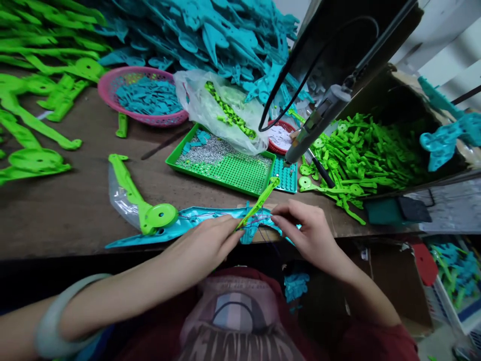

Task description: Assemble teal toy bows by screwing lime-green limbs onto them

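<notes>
A long teal plastic shell (203,216) lies along the table's front edge, its hollow side up. My left hand (210,238) is closed over its middle, fingertips beside the lower end of a slim green plastic arm (261,200) that slants up and away. Thin dark purple wires (259,218) run across the shell. At its right end, my right hand (310,228) pinches these wires between thumb and forefinger. A larger green part with a round disc (161,215) touches the shell's left portion, a clear plastic piece (122,200) next to it. The left fingertips are partly hidden.
A power screwdriver (317,123) hangs above the table. Behind the shell sit a green tray (218,183) of screws, a plastic bag (225,110) and a pink basket (145,120). Teal parts (210,35) pile up at the back; green parts (372,150) fill a box at right.
</notes>
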Demonstrator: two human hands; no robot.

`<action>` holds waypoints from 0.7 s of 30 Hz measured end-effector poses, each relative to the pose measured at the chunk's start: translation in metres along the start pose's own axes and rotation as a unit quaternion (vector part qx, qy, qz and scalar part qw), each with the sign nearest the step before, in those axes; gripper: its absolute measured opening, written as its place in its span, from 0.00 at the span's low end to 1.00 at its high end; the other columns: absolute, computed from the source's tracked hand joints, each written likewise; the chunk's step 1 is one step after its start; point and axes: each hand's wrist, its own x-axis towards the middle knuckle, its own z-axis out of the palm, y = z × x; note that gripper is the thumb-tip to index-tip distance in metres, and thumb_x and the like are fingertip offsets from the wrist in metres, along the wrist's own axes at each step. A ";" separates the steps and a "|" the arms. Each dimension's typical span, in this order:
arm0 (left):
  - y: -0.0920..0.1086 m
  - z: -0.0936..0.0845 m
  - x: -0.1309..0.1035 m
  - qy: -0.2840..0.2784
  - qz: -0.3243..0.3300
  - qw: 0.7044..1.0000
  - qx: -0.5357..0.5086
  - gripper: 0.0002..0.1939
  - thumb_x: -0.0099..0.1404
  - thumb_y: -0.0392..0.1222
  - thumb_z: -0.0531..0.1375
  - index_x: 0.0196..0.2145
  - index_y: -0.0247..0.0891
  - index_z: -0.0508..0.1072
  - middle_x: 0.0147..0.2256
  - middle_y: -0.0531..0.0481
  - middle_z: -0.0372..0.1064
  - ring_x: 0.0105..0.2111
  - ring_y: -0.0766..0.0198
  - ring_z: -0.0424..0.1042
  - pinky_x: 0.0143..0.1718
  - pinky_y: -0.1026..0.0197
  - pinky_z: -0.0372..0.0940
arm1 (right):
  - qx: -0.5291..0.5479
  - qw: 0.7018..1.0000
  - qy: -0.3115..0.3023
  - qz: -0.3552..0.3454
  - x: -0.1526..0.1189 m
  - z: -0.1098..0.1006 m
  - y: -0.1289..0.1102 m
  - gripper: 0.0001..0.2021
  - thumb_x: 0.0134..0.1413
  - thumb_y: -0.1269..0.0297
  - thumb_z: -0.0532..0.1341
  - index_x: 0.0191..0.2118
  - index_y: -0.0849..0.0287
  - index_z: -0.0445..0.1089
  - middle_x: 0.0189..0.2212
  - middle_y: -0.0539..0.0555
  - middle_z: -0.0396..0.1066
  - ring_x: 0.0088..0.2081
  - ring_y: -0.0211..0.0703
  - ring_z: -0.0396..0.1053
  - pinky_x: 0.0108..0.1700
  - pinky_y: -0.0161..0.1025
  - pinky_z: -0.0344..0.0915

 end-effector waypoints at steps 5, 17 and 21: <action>0.003 -0.007 0.007 0.045 -0.009 0.995 0.087 0.16 0.69 0.49 0.52 0.43 0.40 0.76 0.37 0.43 0.74 0.37 0.52 0.73 0.40 0.56 0.63 | -0.127 0.987 -0.048 -0.080 0.003 -0.012 -0.020 0.09 0.69 0.68 0.54 0.38 0.60 0.71 0.36 0.56 0.72 0.38 0.42 0.67 0.42 0.39 0.65; 0.036 -0.022 0.005 0.014 0.055 0.996 -0.075 0.19 0.73 0.53 0.48 0.52 0.39 0.67 0.29 0.54 0.77 0.33 0.58 0.77 0.38 0.59 0.66 | -0.024 0.996 -0.048 -0.066 0.019 -0.054 -0.033 0.06 0.68 0.68 0.57 0.36 0.59 0.66 0.28 0.48 0.68 0.30 0.34 0.67 0.33 0.32 0.63; 0.025 -0.017 0.010 0.140 0.063 0.988 0.014 0.24 0.71 0.50 0.48 0.58 0.33 0.64 0.38 0.42 0.79 0.39 0.52 0.78 0.40 0.54 0.70 | -0.027 0.997 0.003 -0.075 0.007 -0.044 -0.039 0.05 0.68 0.67 0.57 0.38 0.59 0.67 0.28 0.48 0.69 0.29 0.34 0.67 0.32 0.32 0.63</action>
